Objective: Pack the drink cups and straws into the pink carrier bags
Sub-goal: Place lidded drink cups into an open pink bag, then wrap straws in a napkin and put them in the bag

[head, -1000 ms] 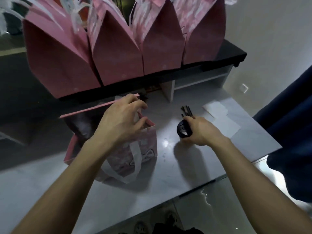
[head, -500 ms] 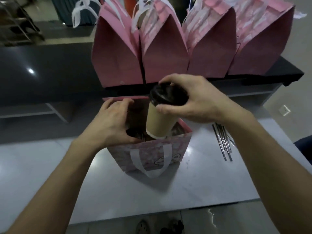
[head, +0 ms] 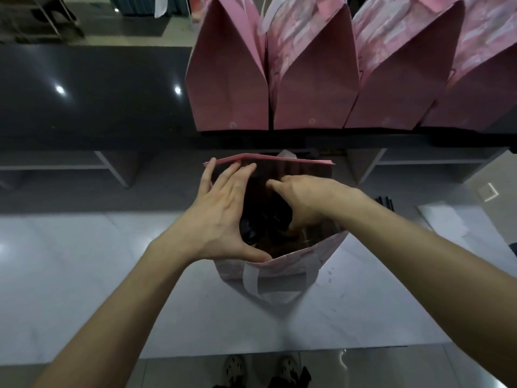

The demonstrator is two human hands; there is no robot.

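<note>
Pink paper forms the open carrier bag standing upright on the pale counter, directly in front of the person, with its white ribbon handle hanging down the near face. The left hand is spread flat with straight fingers against the bag's left side, fingertips up at the far rim and thumb resting along the near rim, keeping the mouth wide. The right hand reaches down into the opening with fingers curled; it seems to be gripping the dark lid of a drink cup deep inside the bag, though the interior is too dim to be sure of the hold. A second dark lid shows low in the bag, just beside the first and toward the left hand.

Past the right forearm, a bundle of dark straws lies on the counter near the bag, mostly hidden by the arm. Farther right are white paper sheets. Behind the bag runs a raised black shelf, glossy and catching light spots, and on it stand four closed pink bags side by side, touching, their tops folded to a peak. Below the counter's near edge, the person's shoes are visible on the floor.
</note>
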